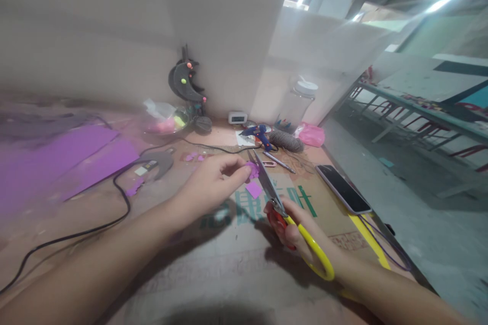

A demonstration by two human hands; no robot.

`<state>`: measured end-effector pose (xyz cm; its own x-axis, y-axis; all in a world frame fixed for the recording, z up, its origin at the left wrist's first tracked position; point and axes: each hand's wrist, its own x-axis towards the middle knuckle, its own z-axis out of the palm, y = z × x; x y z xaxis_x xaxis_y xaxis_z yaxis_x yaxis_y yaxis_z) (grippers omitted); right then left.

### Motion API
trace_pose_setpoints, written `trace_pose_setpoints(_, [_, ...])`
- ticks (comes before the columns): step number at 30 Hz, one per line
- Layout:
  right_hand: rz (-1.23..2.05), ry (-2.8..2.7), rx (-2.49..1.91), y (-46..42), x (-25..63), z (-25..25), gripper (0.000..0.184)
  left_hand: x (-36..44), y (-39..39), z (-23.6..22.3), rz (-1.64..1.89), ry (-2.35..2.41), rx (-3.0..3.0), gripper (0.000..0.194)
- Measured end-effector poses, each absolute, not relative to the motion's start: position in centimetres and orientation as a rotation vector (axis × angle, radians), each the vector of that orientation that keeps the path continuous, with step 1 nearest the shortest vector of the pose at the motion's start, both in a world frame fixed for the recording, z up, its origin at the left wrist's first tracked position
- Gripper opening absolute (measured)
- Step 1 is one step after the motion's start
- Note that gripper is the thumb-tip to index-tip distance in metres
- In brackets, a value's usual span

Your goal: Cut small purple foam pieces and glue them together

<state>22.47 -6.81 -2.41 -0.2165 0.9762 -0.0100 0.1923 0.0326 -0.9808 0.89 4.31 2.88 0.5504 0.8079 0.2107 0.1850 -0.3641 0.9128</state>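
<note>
Between the thumb and fingers of my left hand [215,180] is pinched a small purple cutout [252,169] with a scalloped edge. My right hand [295,231] grips a pair of scissors [271,183] with yellow and red handles. The scissor blades are slightly parted and point away from me, right beside the cutout; whether they touch it I cannot tell. Below the cutout, a small purple square [253,190] lies on the printed cardboard [244,244].
Purple sheets [95,157] lie at left near a black cable [127,203]. Farther back are a dark crescent decoration [185,84], a blue glue gun [259,136], grey yarn [286,140] and a clear jar [297,104]. A phone [343,189] rests by the right table edge.
</note>
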Motion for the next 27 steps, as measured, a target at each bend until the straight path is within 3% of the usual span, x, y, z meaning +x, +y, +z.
trace_pose_setpoints(27, [1.265, -1.636, -1.041, -6.7, 22.3, -3.3, 0.073, 1.7, 3.6, 2.2, 0.869, 0.689, 1.709, 0.016])
